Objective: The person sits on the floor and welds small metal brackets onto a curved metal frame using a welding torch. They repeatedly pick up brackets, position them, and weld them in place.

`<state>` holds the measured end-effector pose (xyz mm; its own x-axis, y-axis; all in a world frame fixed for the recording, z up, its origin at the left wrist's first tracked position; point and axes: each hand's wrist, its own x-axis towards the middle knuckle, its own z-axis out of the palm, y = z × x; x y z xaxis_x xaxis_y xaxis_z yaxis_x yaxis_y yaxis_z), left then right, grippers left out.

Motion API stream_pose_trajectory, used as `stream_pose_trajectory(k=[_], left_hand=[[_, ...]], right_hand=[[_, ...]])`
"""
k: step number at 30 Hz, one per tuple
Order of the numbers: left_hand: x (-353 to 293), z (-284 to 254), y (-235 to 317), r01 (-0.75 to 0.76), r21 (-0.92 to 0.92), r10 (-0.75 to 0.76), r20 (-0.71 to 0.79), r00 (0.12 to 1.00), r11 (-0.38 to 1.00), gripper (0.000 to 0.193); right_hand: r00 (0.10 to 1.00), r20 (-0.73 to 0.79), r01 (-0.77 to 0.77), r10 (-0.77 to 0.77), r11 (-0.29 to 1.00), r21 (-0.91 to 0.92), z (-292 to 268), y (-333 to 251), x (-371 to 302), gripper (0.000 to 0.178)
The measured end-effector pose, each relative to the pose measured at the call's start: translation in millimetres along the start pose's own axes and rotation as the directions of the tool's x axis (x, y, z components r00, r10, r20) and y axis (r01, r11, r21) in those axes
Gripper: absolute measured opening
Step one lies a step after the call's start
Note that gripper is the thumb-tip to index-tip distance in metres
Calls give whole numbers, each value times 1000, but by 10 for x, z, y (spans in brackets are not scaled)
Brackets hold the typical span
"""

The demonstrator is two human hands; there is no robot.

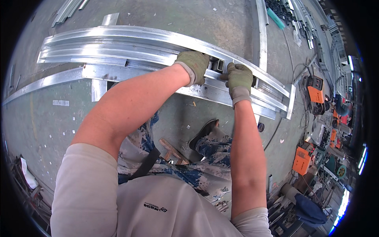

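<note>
Long silvery metal profiles (102,51) lie side by side across the view in front of me. My left hand (194,65), in an olive work glove, is closed over the profiles near their middle, its fingertips hidden. A little to its right my right hand (239,78), gloved alike, is closed on the profiles, with its thumb toward the left hand. In the gap between the hands shows the dark, open end of a rectangular metal tube (220,65). A flat metal crosspiece (291,102) sits at the profiles' right ends.
An orange machine (315,90) with cables stands on the floor at right, and another orange machine (302,160) stands nearer. More metal lengths (69,12) lie at the far left. Below the profiles are my shoe (203,133) and a small wooden stool (173,152).
</note>
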<state>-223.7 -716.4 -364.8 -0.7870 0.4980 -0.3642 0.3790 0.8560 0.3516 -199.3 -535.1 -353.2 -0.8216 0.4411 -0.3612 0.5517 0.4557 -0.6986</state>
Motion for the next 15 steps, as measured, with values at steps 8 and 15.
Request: stream_pose_trajectory(k=[8, 15], left_hand=[[33, 73, 64, 9, 9, -8, -75, 997, 1000, 64], [30, 36, -68, -25, -3, 25, -63, 998, 1000, 76]], right_hand=[[957, -115, 190, -267, 874, -448, 165, 306, 238, 40], [910, -146, 275, -388, 828, -489, 252, 133, 57, 38]])
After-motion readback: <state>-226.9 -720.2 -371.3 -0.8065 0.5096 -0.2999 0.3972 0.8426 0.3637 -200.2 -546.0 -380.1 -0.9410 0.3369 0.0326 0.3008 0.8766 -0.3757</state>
